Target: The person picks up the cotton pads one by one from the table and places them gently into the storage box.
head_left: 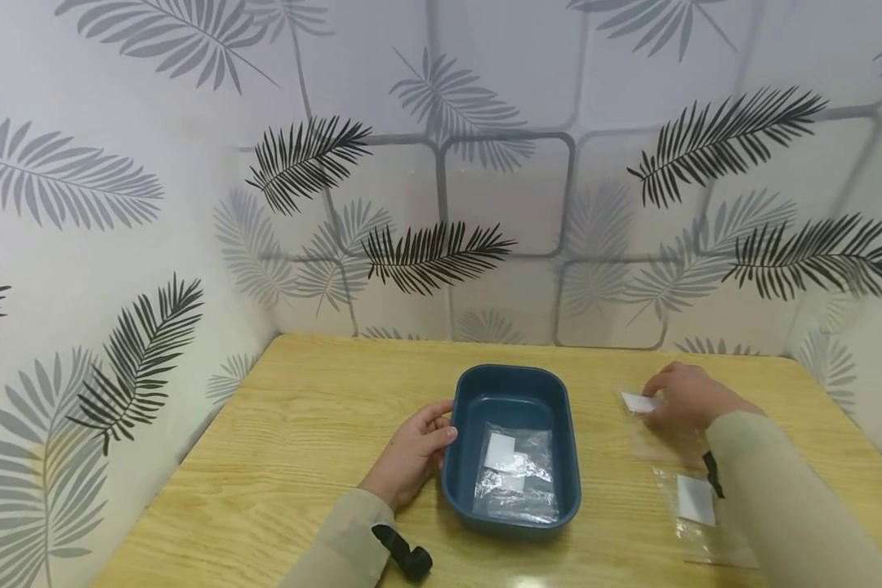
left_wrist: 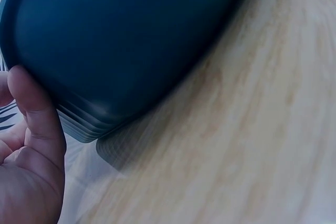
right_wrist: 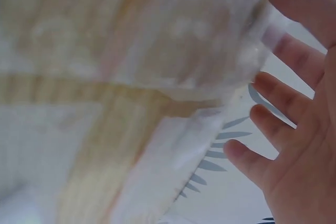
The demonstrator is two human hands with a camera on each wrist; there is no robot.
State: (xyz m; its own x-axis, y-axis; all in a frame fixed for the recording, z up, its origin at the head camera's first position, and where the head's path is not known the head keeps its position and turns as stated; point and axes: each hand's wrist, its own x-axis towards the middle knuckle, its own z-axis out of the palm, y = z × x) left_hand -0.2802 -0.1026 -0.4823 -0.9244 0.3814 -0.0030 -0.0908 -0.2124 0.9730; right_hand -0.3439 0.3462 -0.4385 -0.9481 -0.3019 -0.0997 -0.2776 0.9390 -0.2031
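A dark blue plastic basin (head_left: pixel 452 490) stands on the table, with clear plastic bags (head_left: pixel 532 494) holding white pieces lying inside. My left hand (head_left: pixel 415 453) holds the basin's left side, thumb at the rim; the left wrist view shows the basin's outer wall (left_wrist: pixel 121 40) beside that hand (left_wrist: pixel 31 156). To the right, my right hand (head_left: pixel 687 398) pinches a clear bag with a white piece (head_left: pixel 638 402) in it. In the right wrist view this bag (right_wrist: pixel 184 40) hangs from thumb and forefinger, the other fingers of the hand (right_wrist: pixel 299 124) spread apart.
Another clear bag with a white piece (head_left: pixel 697 500) lies on the table nearer me, partly under my right forearm. The wood-grain table (head_left: pixel 323 408) meets a leaf-patterned wall (head_left: pixel 500 302) at the back. Black straps (head_left: pixel 404 555) hang at both wrists.
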